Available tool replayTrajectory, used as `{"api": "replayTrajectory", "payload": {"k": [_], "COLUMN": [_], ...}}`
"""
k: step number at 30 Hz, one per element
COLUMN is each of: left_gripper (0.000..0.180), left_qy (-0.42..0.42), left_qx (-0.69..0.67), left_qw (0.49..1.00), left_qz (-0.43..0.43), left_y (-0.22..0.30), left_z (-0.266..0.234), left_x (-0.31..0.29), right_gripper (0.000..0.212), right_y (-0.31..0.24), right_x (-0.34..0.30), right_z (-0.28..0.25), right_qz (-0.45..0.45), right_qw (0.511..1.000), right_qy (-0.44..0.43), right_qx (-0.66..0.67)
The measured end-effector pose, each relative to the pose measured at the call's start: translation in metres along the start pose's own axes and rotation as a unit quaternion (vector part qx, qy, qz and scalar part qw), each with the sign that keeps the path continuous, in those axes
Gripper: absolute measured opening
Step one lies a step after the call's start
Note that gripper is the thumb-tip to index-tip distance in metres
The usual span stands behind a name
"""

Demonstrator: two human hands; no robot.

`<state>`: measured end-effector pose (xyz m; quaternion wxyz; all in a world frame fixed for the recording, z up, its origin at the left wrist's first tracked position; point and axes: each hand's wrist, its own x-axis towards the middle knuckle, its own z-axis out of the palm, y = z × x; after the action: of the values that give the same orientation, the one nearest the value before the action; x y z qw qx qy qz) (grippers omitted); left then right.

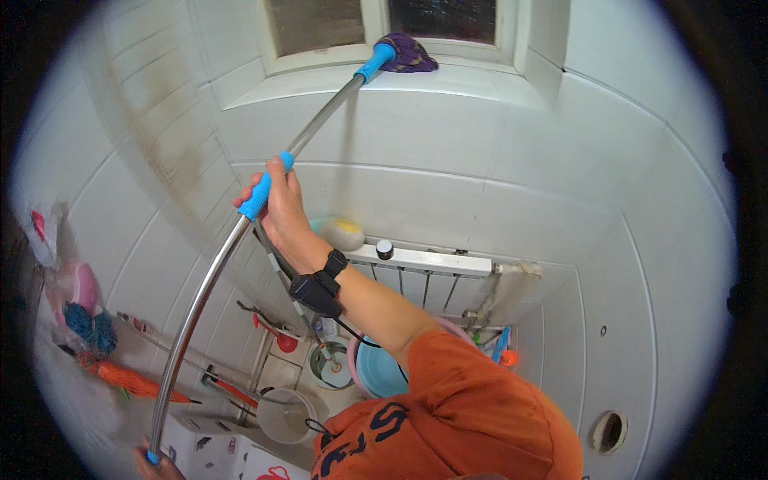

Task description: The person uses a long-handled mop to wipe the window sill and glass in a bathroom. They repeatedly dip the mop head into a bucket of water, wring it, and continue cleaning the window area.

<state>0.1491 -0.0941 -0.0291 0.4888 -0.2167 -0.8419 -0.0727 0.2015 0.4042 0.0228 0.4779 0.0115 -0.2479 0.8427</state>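
Observation:
A mop with a steel pole (210, 290) runs from the lower left up to the window. Its purple cloth head (410, 54) rests on the white windowsill (320, 83), against the lower window frame. My right hand (278, 200) is wrapped round the blue grip (258, 197) partway along the pole, with that arm stretched up across the view. Down at the lower left edge, my left hand (157, 466) holds the blue-tipped lower end of the pole. Only part of this hand shows.
Below the window hangs a white radiator (436, 261), with a small dark jar (385, 250) on top. Pink and blue basins (379, 370), a metal bucket (332, 370) and a clear bucket (284, 416) stand underneath. An orange umbrella (136, 381) hangs on the left wall.

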Motion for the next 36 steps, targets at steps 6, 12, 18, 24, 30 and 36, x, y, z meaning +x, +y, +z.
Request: {"api": "replayTrajectory", "payload": {"k": [6, 12, 18, 24, 30, 36], "left_gripper": [0.015, 0.025, 0.028, 0.024, 0.035, 0.033], "left_qy": [0.058, 0.082, 0.033, 0.004, 0.024, -0.006], "left_qx": [-0.015, -0.113, -0.065, -0.099, 0.036, 0.112], "left_qw": [0.998, 0.987, 0.997, 0.993, 0.999, 0.990], "left_qz": [0.035, 0.079, 0.016, -0.057, -0.030, -0.084], "left_y": [0.002, 0.029, 0.005, -0.052, -0.075, -0.060], "left_z": [0.019, 0.072, 0.088, 0.081, 0.032, -0.003], "left_x": [0.036, 0.058, 0.009, -0.025, -0.042, -0.021], "right_gripper": [0.028, 0.029, 0.028, 0.032, 0.035, 0.032], "right_y": [-0.081, -0.150, -0.122, -0.032, 0.064, 0.159], "right_x": [-0.034, -0.053, -0.065, -0.085, -0.050, 0.031], "right_z": [-0.013, -0.044, -0.037, -0.020, 0.008, 0.046], "right_qz": [-0.094, -0.150, -0.140, -0.083, 0.036, 0.128], "right_qw": [0.994, 0.989, 0.987, 0.994, 0.998, 0.989], "right_qy": [-0.044, -0.011, -0.001, -0.041, -0.026, -0.069], "right_qx": [0.024, -0.018, -0.074, -0.063, -0.036, -0.001]}}
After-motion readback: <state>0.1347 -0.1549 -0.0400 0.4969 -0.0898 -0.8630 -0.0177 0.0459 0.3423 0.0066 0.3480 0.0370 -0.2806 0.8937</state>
